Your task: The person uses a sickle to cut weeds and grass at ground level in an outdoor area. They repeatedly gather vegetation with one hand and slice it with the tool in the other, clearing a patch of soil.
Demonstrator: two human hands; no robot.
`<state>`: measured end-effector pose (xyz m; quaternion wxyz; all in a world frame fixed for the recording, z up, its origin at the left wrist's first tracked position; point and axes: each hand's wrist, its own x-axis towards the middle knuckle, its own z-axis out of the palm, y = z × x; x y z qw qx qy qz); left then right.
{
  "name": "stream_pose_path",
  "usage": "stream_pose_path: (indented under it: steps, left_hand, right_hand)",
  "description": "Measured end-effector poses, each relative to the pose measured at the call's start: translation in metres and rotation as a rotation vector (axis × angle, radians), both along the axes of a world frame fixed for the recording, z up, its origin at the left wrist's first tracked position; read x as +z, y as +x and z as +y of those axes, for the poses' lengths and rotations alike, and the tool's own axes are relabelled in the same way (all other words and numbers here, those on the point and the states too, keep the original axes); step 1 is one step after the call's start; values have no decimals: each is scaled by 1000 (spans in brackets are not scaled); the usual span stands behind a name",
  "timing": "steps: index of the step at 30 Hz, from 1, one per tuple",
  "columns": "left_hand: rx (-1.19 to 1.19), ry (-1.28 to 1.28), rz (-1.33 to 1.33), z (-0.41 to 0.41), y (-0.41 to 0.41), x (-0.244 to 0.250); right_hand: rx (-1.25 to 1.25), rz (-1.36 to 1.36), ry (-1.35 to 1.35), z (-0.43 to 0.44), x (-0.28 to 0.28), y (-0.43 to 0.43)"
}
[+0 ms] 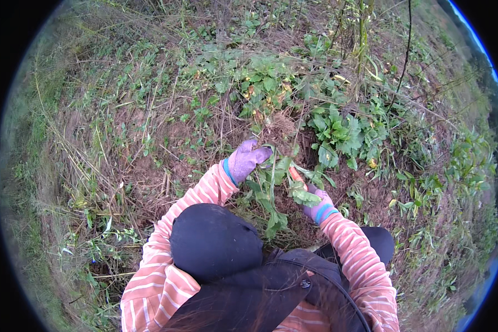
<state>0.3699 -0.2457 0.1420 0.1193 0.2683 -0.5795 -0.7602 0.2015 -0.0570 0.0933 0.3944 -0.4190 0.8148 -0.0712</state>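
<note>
My left hand (247, 161), in a purple knit glove with a blue cuff, grips an uprooted leafy plant near its base. The plant's root clump (279, 128), matted with brown soil, points away from me, while its broad green leaves (276, 216) hang towards my knees. To the right, my right hand (318, 204) wears a matching glove and is closed around an orange-red tool handle (296, 177). Leaves cover part of that hand and handle, and the tool's working end cannot be made out.
A leafy green plant (336, 133) grows in the soil ahead on the right. Behind it rise tall stems (361, 41) and a thin dark stalk (406, 50). Dry stalks (166, 182) lie on the ground at left. My dark-clad knee (216, 242) is bent below my left forearm.
</note>
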Motion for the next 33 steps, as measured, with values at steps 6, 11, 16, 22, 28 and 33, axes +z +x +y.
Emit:
stream_pose_path:
  steps: [6,11,16,22,28,33]
  left_hand:
    - [-78,-356,87,-17,26,-31]
    - [295,-186,-153,-92,112,-25]
    - [735,-1080,-1383,-154,217,28]
    - [-81,-1453,-1016,-64,120,-7]
    - [-547,-805,-604,33,22,-107]
    - [-179,341,106,56,29,-145]
  right_hand:
    - [-547,-216,-432,5,-22,-19]
    - [-458,-134,-399,19,-25,-20]
    - [-613,-242,-382,31,-4,-24]
    - [-607,-266,-309,25,0,-21]
    - [-490,-170,-330,23,-6,-15]
    - [-637,-387,-263,26,5,-13]
